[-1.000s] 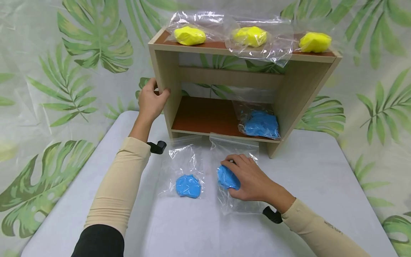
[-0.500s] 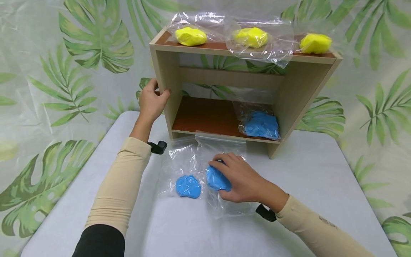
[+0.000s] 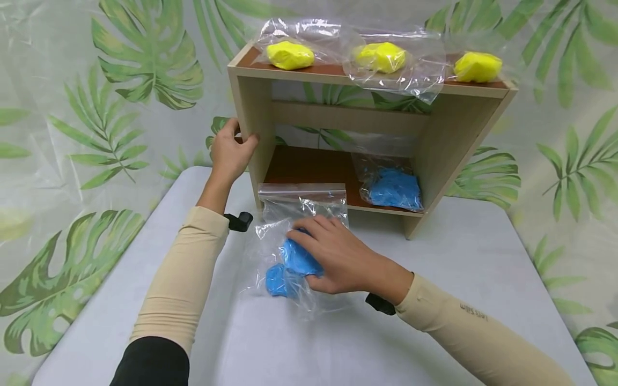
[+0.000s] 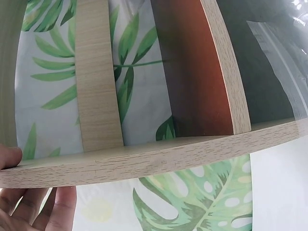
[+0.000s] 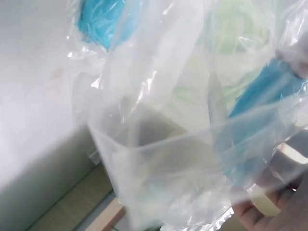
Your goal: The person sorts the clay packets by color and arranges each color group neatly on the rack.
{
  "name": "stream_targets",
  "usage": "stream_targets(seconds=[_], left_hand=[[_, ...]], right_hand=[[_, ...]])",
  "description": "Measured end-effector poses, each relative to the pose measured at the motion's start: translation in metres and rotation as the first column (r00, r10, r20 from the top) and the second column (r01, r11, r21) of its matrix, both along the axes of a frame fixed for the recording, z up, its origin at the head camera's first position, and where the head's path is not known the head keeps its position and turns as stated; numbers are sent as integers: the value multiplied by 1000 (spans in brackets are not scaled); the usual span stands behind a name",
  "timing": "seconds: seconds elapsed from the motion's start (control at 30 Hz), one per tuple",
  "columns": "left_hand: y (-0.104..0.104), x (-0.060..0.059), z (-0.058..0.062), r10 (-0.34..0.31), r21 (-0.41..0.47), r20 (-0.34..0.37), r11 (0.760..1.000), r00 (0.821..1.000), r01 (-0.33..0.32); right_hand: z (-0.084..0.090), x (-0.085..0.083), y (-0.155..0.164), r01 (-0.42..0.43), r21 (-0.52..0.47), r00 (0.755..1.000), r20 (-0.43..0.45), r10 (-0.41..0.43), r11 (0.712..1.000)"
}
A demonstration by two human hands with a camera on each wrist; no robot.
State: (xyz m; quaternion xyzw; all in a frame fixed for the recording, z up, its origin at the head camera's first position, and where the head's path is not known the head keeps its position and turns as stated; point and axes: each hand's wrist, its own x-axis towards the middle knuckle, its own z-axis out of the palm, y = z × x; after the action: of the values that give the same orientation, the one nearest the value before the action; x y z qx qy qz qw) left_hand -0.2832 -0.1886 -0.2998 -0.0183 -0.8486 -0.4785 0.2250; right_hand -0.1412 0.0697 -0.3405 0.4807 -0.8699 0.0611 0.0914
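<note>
Your right hand (image 3: 338,257) grips the bagged blue clay (image 3: 299,258), the shelf opening (image 3: 314,171) just ahead of it, while your left hand (image 3: 230,153) clasps the shelf's side panel (image 3: 251,134).

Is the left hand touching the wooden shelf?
Touching. In the head view the left hand grips the wooden shelf by its side panel; the left wrist view shows fingers against the panel's edge.
</note>
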Motion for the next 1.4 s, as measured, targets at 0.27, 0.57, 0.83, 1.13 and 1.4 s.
stream_targets(seconds=[0.27, 0.57, 0.83, 1.13, 1.4], left_hand=[[1, 1, 1, -4, 3, 1, 1000, 1000, 4], [3, 0, 1, -2, -1, 30, 1000, 1000, 2], [2, 1, 1, -24, 29, 28, 999, 999, 23], [4, 1, -1, -22, 31, 20, 999, 1000, 22], [4, -1, -1, -7, 14, 31, 1000, 999, 6]], right_hand=[[11, -15, 0, 33, -14, 997, 70, -32, 999], [37, -43, 1, 92, -15, 994, 53, -91, 996], [54, -68, 3, 160, 32, 986, 31, -161, 987], [48, -96, 23, 271, 44, 957, 99, -274, 962], [43, -128, 27, 312, 45, 941, 125, -315, 949]])
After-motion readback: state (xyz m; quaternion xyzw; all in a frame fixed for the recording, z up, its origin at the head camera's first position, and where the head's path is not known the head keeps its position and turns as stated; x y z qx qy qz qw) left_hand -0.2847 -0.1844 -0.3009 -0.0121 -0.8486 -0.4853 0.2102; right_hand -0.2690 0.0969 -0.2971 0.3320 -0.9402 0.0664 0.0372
